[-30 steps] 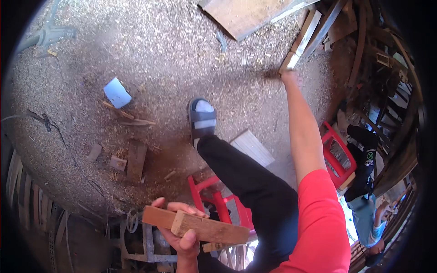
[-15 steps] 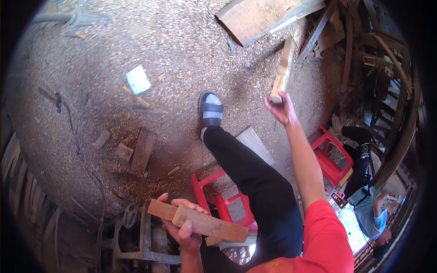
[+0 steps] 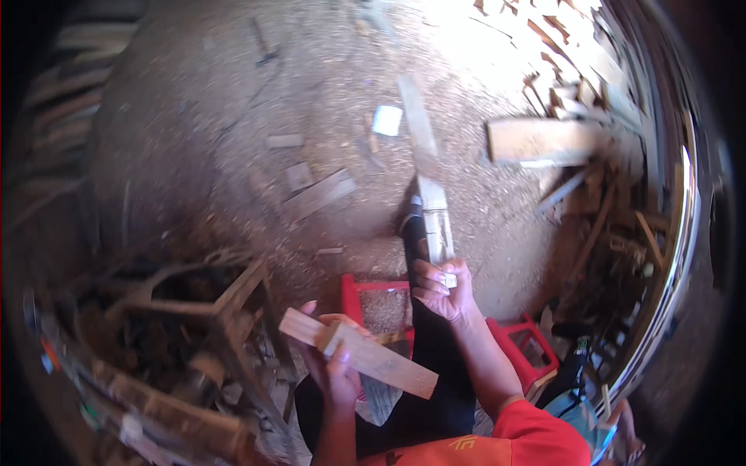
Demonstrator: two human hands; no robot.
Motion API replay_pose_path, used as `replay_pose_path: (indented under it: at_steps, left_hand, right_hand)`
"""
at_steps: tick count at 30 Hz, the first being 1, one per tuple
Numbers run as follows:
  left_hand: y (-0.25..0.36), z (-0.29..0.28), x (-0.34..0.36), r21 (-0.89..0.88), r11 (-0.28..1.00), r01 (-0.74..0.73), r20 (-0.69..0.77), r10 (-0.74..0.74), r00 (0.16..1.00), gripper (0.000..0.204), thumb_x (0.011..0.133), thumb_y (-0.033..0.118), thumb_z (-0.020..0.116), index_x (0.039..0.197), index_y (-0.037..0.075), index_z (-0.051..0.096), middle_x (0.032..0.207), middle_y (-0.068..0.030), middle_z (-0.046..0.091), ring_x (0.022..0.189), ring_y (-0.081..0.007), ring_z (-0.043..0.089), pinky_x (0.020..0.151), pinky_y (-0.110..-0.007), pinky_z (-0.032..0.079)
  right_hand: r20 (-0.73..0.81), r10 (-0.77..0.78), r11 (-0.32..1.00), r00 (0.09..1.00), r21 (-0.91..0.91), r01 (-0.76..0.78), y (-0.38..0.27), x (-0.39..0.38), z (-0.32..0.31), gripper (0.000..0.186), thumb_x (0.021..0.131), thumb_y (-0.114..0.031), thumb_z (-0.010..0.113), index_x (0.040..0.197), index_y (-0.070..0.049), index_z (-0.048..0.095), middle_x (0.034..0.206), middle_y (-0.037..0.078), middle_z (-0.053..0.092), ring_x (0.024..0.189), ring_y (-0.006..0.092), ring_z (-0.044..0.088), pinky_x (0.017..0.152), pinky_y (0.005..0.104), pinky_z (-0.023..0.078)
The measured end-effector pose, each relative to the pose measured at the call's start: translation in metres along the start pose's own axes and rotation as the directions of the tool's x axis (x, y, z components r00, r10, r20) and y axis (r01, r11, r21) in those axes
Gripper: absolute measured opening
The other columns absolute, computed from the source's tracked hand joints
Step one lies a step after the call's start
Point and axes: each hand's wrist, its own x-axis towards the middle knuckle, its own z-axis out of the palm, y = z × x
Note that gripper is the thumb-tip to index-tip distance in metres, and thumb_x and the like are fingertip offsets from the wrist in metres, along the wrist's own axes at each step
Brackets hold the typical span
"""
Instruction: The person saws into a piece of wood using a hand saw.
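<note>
Stick (image 3: 434,198) brought in from upper right — two pieces now in hand.
Right hand (image 3: 444,290) wraps its lower end at frame centre; left hand (image 3: 339,374), fingers curled, clasps the block (image 3: 385,362), lower centre — neither free.

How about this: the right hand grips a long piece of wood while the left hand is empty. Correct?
Not quite: the head view shows the left hand holding a shorter wooden piece, so it isn't empty. The right hand does grip a long piece of wood.
</note>
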Motion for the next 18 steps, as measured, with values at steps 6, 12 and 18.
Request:
replay_pose_path:
  at_steps: [6,12,18]
  left_hand:
    - [0.055,-0.072,-0.056,-0.133,0.984,-0.120,-0.045,0.115,0.992,0.084,0.083,0.014,0.068,0.152,0.004,0.021,0.112,-0.0163,0.058,0.095,-0.0230,0.063,0.088,-0.041,0.055]
    - [0.051,-0.097,-0.107,0.169,0.978,-0.125,0.006,0.125,0.992,0.061,0.092,0.011,0.066,0.146,-0.001,0.041,0.132,-0.0153,0.056,0.120,-0.0228,0.058,0.102,-0.035,0.046]
    - [0.049,-0.073,-0.118,-0.065,0.964,-0.259,0.180,0.267,0.947,0.075,0.094,0.010,0.069,0.155,0.000,0.026,0.140,-0.0129,0.050,0.131,-0.0193,0.049,0.108,-0.034,0.042]
  right_hand:
    - [-0.032,0.221,0.821,0.975,-0.533,-0.204,0.103,0.005,0.056,0.048,0.077,-0.005,0.066,0.121,-0.010,0.047,0.080,0.006,0.057,0.055,0.0137,0.048,0.053,0.0313,0.041]
    - [0.091,0.159,0.337,0.983,-0.941,0.033,0.155,0.016,0.059,0.057,0.073,0.005,0.064,0.125,-0.005,0.044,0.077,0.006,0.055,0.061,0.0156,0.056,0.060,0.0335,0.051]
    - [0.145,-0.009,-0.033,0.989,-0.989,0.145,0.161,-0.003,0.069,0.067,0.074,0.001,0.066,0.136,-0.004,0.043,0.094,0.005,0.060,0.080,0.0146,0.062,0.071,0.0308,0.054]
